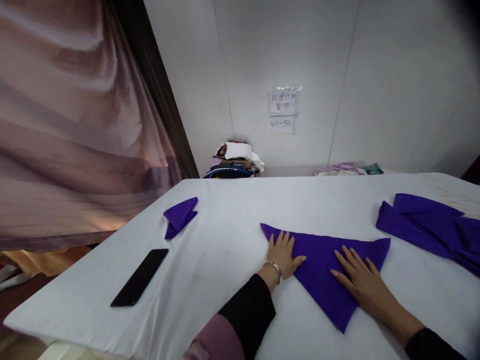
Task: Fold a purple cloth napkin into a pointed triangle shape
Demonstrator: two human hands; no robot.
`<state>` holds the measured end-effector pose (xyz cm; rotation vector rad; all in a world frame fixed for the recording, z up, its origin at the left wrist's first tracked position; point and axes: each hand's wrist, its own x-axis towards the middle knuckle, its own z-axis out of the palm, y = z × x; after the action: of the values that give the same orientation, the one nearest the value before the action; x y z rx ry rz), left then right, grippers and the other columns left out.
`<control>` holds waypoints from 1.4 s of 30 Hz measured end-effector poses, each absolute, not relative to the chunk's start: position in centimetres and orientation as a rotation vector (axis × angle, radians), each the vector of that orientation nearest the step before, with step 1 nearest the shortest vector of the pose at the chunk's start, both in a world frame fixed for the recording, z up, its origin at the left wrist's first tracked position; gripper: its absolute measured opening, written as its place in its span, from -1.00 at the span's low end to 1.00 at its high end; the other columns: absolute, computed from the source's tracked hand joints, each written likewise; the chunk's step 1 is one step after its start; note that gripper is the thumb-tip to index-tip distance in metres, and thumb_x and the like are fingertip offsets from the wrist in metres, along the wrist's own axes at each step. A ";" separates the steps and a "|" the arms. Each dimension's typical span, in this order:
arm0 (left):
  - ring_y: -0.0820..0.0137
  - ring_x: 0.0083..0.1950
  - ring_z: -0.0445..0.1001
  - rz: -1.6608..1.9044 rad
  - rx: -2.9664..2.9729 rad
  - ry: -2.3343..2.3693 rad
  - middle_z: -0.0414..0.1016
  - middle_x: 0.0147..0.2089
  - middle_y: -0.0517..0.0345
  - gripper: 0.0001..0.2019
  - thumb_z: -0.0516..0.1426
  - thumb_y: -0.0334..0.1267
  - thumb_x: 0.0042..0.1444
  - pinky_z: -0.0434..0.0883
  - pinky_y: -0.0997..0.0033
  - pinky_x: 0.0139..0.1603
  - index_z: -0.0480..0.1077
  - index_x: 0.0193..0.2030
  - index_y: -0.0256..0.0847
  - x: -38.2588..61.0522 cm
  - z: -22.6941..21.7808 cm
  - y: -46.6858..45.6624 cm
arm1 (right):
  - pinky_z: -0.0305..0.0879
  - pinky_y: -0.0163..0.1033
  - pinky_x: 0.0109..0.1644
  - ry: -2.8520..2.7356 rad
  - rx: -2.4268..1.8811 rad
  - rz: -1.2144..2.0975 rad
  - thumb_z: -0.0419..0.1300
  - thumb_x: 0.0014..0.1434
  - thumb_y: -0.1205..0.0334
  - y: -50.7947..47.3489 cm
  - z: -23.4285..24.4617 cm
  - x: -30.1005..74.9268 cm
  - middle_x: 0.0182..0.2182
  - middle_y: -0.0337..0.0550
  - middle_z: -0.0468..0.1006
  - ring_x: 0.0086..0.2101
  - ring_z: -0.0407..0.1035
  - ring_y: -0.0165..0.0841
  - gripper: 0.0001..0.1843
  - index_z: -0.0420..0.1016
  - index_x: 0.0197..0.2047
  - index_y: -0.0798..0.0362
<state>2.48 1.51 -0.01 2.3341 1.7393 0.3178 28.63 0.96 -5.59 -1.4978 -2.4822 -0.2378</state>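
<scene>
A purple cloth napkin (pixel 318 270) lies folded into a triangle on the white-covered table, its long edge away from me and its point toward me. My left hand (pixel 283 256) rests flat on the napkin near its left corner, fingers spread; a silver bracelet circles that wrist. On the right half of the same napkin, my right hand (pixel 362 280) lies flat with its fingers stretched out. Neither hand grips anything.
A smaller folded purple napkin (pixel 180 216) and a black phone (pixel 140 277) lie on the left. More purple cloth (pixel 431 225) is heaped at right. Piled clothes (pixel 236 160) sit behind the table (pixel 225 215). Paper signs (pixel 283 107) hang on the wall; a curtain (pixel 75 125) hangs left.
</scene>
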 end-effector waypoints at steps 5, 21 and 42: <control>0.16 0.39 -0.24 0.245 2.294 1.793 -0.11 0.38 -0.03 -0.21 -0.33 0.29 0.09 -0.27 -0.09 0.31 -0.04 0.31 -0.24 0.4 -0.2 3.2 | 0.03 0.23 0.13 -2.482 -1.481 -0.247 -0.22 0.22 -0.15 0.9 -5.6 28.7 0.25 0.02 0.11 0.22 -0.06 -0.01 -0.36 0.13 0.26 -0.04; 0.17 0.39 -0.33 0.136 1.979 2.166 -0.25 0.41 0.12 -0.29 -0.31 0.21 0.12 -0.30 -0.15 0.29 -0.08 0.32 -0.14 -6.0 -0.2 9.6 | 0.00 0.19 0.16 -2.454 -1.554 -0.161 -0.24 0.19 -0.23 0.7 -4.7 28.2 0.25 0.03 0.10 0.22 -0.06 -0.05 -0.28 0.07 0.28 0.01; 0.42 0.14 0.32 0.740 1.947 2.132 0.39 0.13 0.20 -0.61 -0.14 -0.08 0.25 0.24 0.44 0.15 0.31 0.10 -0.10 -8.4 0.3 8.4 | -0.05 0.17 0.19 -2.413 -1.587 -0.120 -0.17 0.18 -0.24 0.7 -4.4 27.8 0.25 0.06 0.10 0.23 -0.07 -0.06 -0.28 0.10 0.27 0.02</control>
<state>-8.43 8.42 0.30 1.9474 2.1319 0.7404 27.76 0.67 -4.39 -1.5873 -2.4125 -0.1199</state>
